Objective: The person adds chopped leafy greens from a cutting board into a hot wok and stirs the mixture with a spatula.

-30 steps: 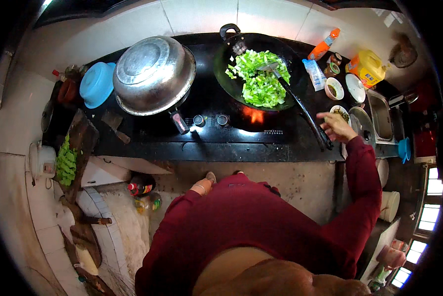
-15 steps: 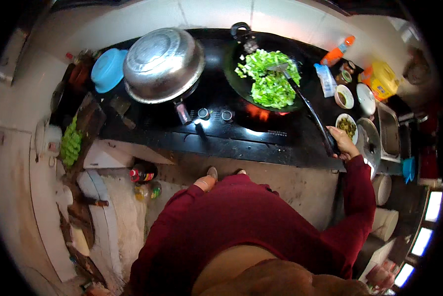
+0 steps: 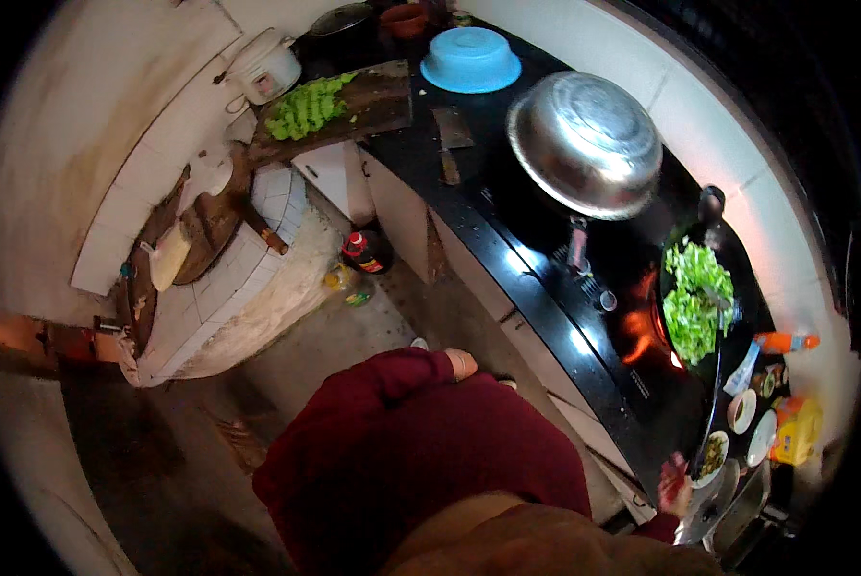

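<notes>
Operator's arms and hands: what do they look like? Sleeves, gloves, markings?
Long dark-red sleeves: left sleeve, right sleeve, no markings or cables visible on either. Left hand and right hand show no gloves. Finer detail is too blurred or small to tell.

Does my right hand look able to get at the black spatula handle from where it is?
Likely yes: the right hand is right by the lower end of the spatula handle, with nothing visible blocking it, though blur hides whether they touch.
</notes>
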The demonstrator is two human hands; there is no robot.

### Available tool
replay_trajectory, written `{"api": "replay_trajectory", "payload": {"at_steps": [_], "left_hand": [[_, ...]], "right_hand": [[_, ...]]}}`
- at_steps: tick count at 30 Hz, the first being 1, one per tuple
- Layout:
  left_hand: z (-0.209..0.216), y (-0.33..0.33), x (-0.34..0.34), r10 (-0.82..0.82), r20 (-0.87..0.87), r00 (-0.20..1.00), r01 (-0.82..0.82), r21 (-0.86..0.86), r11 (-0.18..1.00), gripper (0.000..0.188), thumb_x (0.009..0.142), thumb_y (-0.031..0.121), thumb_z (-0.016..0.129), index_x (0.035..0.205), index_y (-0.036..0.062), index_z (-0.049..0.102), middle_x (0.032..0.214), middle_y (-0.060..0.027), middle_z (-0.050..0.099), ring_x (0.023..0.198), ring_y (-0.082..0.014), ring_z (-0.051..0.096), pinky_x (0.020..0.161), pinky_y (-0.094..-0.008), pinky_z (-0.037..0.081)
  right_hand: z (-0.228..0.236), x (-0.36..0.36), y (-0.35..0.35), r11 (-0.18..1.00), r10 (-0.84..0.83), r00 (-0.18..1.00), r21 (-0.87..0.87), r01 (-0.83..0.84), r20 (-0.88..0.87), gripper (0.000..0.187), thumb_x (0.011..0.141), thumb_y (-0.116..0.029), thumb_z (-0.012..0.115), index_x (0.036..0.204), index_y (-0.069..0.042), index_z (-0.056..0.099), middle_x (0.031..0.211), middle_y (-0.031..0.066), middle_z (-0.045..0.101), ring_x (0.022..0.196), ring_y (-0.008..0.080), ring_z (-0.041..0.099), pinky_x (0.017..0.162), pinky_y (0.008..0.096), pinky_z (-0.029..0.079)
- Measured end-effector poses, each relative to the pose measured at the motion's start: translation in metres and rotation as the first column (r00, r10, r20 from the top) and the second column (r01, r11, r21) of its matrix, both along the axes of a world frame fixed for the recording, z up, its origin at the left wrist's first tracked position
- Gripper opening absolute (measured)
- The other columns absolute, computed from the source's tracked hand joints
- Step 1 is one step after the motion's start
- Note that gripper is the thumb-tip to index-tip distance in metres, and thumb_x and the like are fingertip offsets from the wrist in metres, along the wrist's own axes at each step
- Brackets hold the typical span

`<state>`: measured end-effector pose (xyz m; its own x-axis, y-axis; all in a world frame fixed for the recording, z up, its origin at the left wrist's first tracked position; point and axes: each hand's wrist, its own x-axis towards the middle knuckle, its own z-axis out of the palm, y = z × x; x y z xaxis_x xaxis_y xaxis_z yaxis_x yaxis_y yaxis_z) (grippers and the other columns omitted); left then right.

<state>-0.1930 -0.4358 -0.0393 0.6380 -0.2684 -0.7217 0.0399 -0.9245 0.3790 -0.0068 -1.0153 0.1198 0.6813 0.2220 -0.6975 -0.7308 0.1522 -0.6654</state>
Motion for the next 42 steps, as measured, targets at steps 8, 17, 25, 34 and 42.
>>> {"api": "replay_trajectory", "payload": {"at_steps": [8, 17, 25, 34, 42], "left_hand": [[-0.043, 0.081, -0.062, 0.028, 0.048, 0.998, -0.024, -0.077, 0.997, 0.024, 0.076, 0.017, 0.056, 0.093, 0.0034, 0.066, 0.094, -0.0185, 0.064, 0.089, -0.0346, 0.061, 0.073, -0.0442, 0.049], [-0.044, 0.209, -0.118, 0.37, 0.016, 0.929, -0.362, -0.164, 0.917, 0.041, 0.078, 0.018, 0.059, 0.117, 0.0058, 0.05, 0.111, -0.0202, 0.055, 0.099, -0.0372, 0.054, 0.077, -0.0426, 0.047], [0.006, 0.276, -0.151, 0.695, 0.181, 0.696, -0.609, -0.364, 0.705, 0.042, 0.083, 0.015, 0.053, 0.123, 0.0047, 0.046, 0.116, -0.0178, 0.053, 0.106, -0.0317, 0.051, 0.087, -0.0377, 0.043], [0.105, 0.345, -0.125, 0.909, 0.239, 0.343, -0.746, -0.518, 0.418, 0.036, 0.084, 0.012, 0.048, 0.119, 0.0036, 0.051, 0.118, -0.0147, 0.054, 0.105, -0.0276, 0.054, 0.088, -0.0336, 0.043], [0.13, 0.428, -0.092, 0.748, 0.652, -0.125, -0.646, -0.625, 0.437, 0.047, 0.083, 0.012, 0.051, 0.128, 0.0051, 0.041, 0.12, -0.0166, 0.051, 0.105, -0.0302, 0.052, 0.09, -0.0362, 0.041]], "right_hand": [[-0.034, -0.12, 0.204, 0.933, 0.359, 0.919, 0.04, -0.357, -0.165, 0.033, 0.084, -0.031, 0.059, 0.102, -0.003, 0.057, 0.081, 0.0119, 0.062, 0.059, 0.0174, 0.058, 0.043, 0.029, 0.044], [-0.066, -0.142, 0.48, 0.866, 0.476, 0.875, 0.128, -0.484, 0.091, 0.034, 0.09, -0.023, 0.05, 0.112, 0.003, 0.05, 0.093, 0.0141, 0.061, 0.078, 0.022, 0.061, 0.063, 0.0327, 0.051], [-0.053, -0.108, 0.637, 0.782, 0.574, 0.769, 0.089, -0.617, 0.281, 0.031, 0.091, -0.022, 0.048, 0.11, 0.003, 0.051, 0.094, 0.0148, 0.061, 0.078, 0.0206, 0.061, 0.064, 0.0318, 0.052], [-0.05, -0.053, 0.803, 0.665, 0.505, 0.684, 0.267, -0.697, 0.526, 0.026, 0.091, -0.016, 0.049, 0.11, 0.0, 0.052, 0.096, 0.0129, 0.06, 0.082, 0.0184, 0.06, 0.067, 0.0292, 0.051], [-0.049, -0.033, 0.898, 0.682, 0.427, 0.532, 0.127, -0.721, 0.731, 0.03, 0.091, -0.013, 0.048, 0.119, -0.002, 0.045, 0.106, 0.0104, 0.058, 0.091, 0.0177, 0.059, 0.072, 0.0297, 0.049]]}}
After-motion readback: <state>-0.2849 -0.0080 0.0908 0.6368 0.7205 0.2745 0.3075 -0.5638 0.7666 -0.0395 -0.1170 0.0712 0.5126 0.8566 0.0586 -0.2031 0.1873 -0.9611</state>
